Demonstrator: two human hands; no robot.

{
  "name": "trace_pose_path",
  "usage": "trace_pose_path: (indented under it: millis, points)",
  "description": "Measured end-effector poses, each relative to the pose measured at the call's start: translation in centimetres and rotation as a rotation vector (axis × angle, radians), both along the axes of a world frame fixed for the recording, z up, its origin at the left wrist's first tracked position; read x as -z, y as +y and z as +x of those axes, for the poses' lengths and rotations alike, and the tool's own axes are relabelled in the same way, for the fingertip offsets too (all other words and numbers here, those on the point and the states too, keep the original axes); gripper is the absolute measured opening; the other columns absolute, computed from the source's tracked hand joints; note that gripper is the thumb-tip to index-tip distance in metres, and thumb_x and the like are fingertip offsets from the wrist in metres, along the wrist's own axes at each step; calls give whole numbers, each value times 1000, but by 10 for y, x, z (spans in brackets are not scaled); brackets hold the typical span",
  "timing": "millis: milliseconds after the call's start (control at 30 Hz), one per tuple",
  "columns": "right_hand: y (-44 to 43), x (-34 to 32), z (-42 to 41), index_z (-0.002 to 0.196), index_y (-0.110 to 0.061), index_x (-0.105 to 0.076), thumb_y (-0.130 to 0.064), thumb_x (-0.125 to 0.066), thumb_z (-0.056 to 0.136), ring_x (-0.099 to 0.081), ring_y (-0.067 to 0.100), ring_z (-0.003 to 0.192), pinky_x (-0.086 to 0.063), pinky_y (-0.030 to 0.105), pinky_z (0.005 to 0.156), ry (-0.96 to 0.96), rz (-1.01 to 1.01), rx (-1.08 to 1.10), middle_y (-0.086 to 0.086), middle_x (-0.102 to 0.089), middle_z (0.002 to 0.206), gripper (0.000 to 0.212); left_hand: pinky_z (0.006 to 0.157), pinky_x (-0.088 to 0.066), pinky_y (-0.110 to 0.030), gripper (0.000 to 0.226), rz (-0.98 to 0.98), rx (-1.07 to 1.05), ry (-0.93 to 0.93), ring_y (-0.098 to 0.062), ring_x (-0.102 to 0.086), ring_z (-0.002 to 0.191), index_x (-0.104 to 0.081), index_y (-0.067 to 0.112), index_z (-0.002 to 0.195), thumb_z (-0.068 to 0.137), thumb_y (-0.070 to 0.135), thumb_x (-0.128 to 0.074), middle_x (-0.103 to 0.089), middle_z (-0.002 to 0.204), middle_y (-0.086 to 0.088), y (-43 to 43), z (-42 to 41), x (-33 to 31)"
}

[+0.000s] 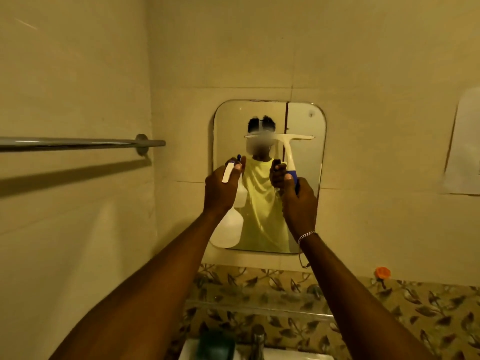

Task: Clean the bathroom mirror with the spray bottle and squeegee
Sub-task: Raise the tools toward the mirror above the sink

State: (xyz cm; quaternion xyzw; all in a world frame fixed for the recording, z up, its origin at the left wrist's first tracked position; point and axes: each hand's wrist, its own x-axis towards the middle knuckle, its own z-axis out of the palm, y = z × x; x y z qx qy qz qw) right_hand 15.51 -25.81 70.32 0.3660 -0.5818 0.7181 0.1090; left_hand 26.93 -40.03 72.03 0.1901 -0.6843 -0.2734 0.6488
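You're facing the mirror (pixel 306 120) with your left hand (pixel 220 188) wrapped round the bottle (pixel 228 229) by its lower-left corner, while your right hand (pixel 298 201) grips the squeegee (pixel 287 149), handle upright, blade level near mid-glass, so it's nearer.

We see our left hand (pixel 219 188) hiding the neck of the white plastic spray bottle (pixel 228 229); the chrome towel rail (pixel 78 142) and green object (pixel 215 348) are cut off by edges.
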Motion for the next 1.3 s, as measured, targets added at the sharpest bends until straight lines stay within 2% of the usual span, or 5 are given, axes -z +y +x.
trace_pose_path:
  millis: [100,267,767,967,1300]
  points:
    - [-6,-14,3,113,-5,-64,-39,-51,107,-65,43,94,-59,57,84,-9,15,-33,28,-66,104,37,69,-58,-27,30,8,-10,-10,-14,-71,83,-73,16,108,99,40,-58,-69,83,5,-5,0,-7]
    - [-14,-35,3,128,-2,-57,-37,-48,108,-55,17,59,-49,22,44,-140,-13,-207,19,-61,88,40,59,-46,-6,32,33,-21,-16,1,-64,75,-70,16,115,99,41,-58,-66,86,9,-8,-3,-19]
    - [-14,-49,4,120,-2,-60,-36,-39,112,-56,31,77,-53,46,73,-117,-30,-119,32,-63,95,41,68,-61,-34,27,2,-68,-3,-21,-69,78,-70,13,104,100,37,-59,-66,85,2,-1,-17,-16]
    - [-11,-45,3,119,-2,-61,-36,-37,112,-59,33,80,-57,60,84,-111,-4,-58,22,-62,90,42,62,-53,-23,15,63,-19,7,-2,-63,70,-66,26,98,98,40,-61,-62,75,16,4,-16,-1]
    - [-15,-17,2,103,-14,-59,-37,-39,111,-60,41,87,-53,40,70,-116,10,-84,37,-61,115,31,64,-57,-26,26,187,-13,-25,-8,-67,74,-71,16,103,97,39,-62,-66,77,7,10,-14,65]
